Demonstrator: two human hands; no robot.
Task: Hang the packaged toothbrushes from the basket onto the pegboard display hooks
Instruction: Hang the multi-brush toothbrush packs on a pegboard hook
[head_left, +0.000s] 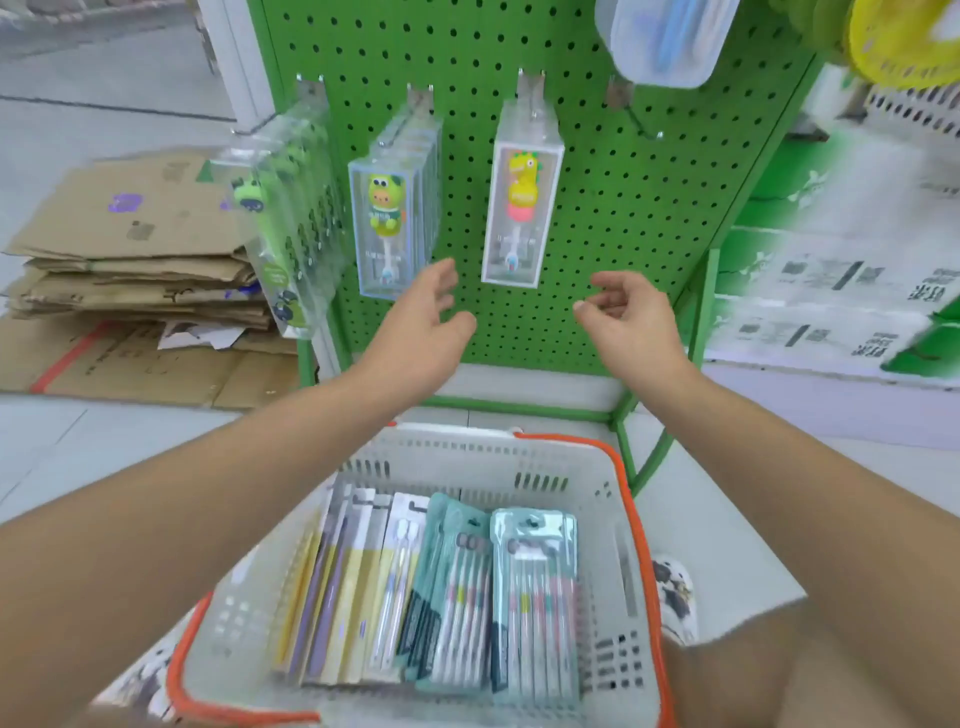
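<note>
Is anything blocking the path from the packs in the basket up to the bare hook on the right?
Nothing visible does. The toothbrush packs lie uncovered in the basket, both hands are empty above it, and the bare hook stands clear on the pegboard.

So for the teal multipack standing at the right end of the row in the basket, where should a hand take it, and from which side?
Probably by its top edge, from above. The teal multipack stands upright in the basket with its hang-hole header up, and its left face presses against the neighbouring packs. The gap on its right would let the open right hand slip fingers behind and pinch the header.
</note>
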